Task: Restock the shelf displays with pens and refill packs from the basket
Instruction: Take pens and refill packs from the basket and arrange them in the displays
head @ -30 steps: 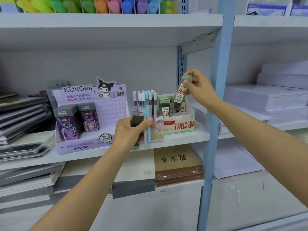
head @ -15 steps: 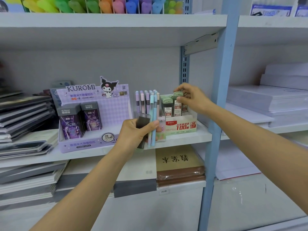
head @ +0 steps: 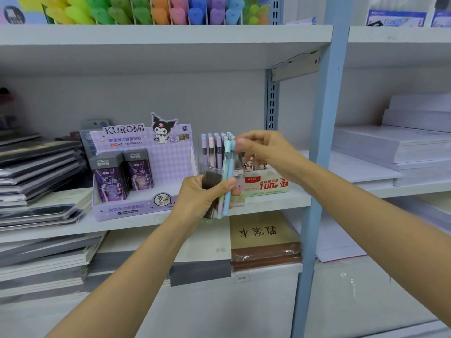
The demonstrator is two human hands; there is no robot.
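Here, in the head view, the left hand (head: 202, 191) at the frame's centre clamps two pale blue pens (head: 227, 176) and a clear refill case (head: 211, 178) between thumb and fingers, upright, wrist bent toward the shelf (head: 268, 201). They look light, stiff and smooth, likely slippery; pinching a pen near its cap should draw it out cleanly. The right hand (head: 263, 148), just right of centre with forearm angled up from the lower right, pinches at the pens' tops, fingertips pressed together there. The purple display box (head: 146, 167) sits left of centre; no basket shows.
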